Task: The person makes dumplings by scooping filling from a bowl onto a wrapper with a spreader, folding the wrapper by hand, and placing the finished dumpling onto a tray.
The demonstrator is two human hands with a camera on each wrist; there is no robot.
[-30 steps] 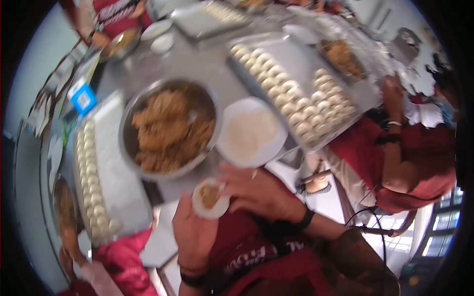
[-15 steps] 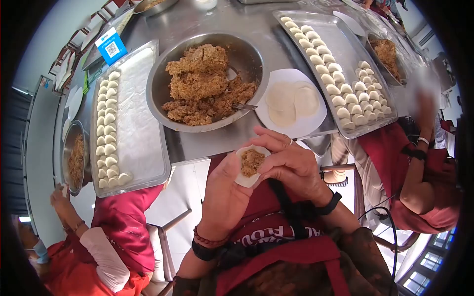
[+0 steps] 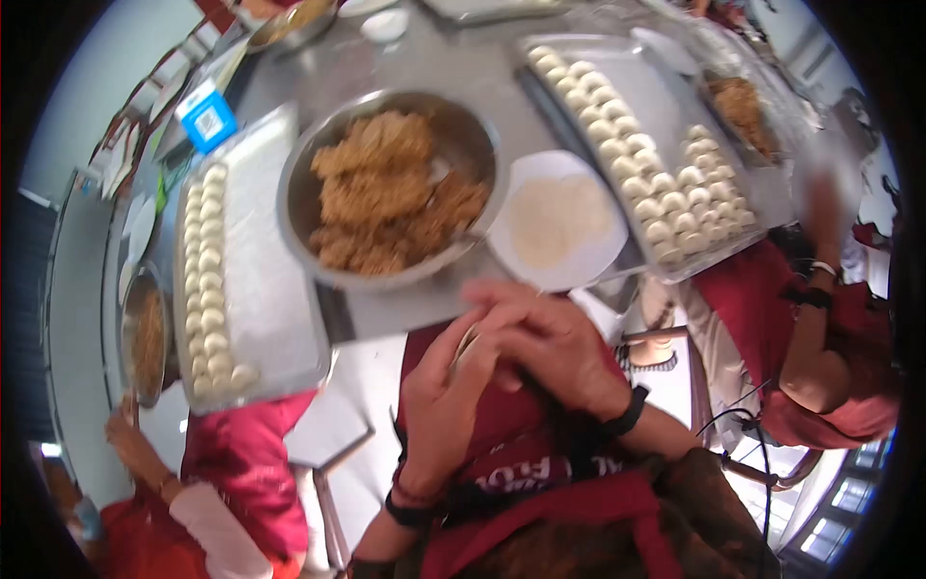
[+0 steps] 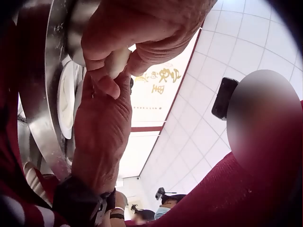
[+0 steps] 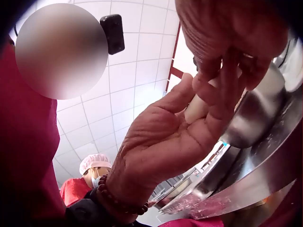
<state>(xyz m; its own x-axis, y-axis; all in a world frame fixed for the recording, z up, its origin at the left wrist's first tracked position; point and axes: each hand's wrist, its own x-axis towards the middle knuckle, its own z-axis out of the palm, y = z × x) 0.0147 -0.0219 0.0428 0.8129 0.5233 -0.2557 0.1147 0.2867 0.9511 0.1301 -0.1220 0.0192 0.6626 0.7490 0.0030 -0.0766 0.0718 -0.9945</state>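
Note:
A folded dumpling (image 3: 466, 345) shows as a pale edge between the two hands, close in front of the apron. My left hand (image 3: 436, 410) cradles it from below; in the right wrist view its white wrapper (image 5: 195, 109) lies against the curled left fingers. Fingers of my right hand (image 3: 559, 352) bend over its top and pinch the edge. In the left wrist view a strip of the dumpling (image 4: 118, 62) shows between both hands' fingers. The filling inside it is hidden. Ahead stands a steel bowl (image 3: 294, 246) of brown filling, and a white plate (image 3: 603, 265) carries round wrappers.
Metal trays with rows of dumplings stand left (image 3: 280, 309) and right (image 3: 637, 96). A blue code sign (image 3: 206, 120) stands behind the left tray. The steel table's front edge lies just beyond the hands. People in red aprons sit on both sides.
The wrapper lay open with filling showing; now it is folded over and mostly covered by the fingers. My right hand has closed in over the left. The head view has shifted.

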